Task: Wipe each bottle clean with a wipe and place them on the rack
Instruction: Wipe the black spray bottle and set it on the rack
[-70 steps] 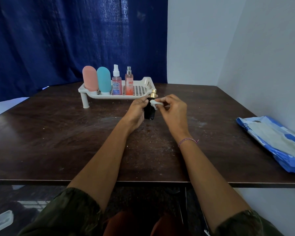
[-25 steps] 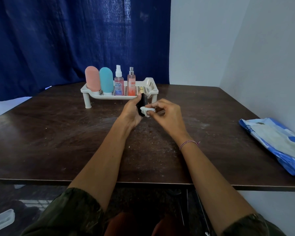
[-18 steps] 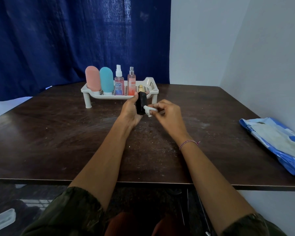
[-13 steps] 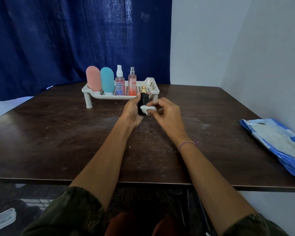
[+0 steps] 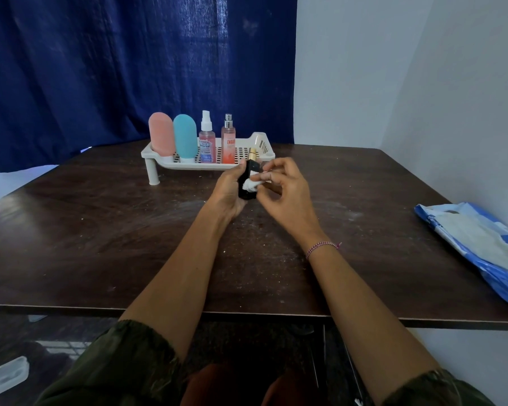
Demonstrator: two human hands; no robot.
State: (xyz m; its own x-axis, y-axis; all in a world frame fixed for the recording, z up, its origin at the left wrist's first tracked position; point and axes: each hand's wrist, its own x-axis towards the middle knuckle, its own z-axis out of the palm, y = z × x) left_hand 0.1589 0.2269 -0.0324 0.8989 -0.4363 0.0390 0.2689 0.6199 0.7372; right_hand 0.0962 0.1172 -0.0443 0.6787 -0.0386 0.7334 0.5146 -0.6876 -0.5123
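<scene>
One black bottle (image 5: 247, 178) is gripped upright by the left hand (image 5: 228, 192), the right hand (image 5: 288, 194) pinching the wipe (image 5: 251, 186) against it, the rack (image 5: 263, 143) just beyond.

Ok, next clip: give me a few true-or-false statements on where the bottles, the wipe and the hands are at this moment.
1. Four bottles stand on the rack. True.
2. The left hand holds the black bottle. True.
3. The left hand holds the wipe. False: the right hand pinches it against the black bottle.
4. The black bottle stands on the rack. False: it is held in front of the rack, not on it.
5. A blue pack lies at the right of the table. True.
</scene>
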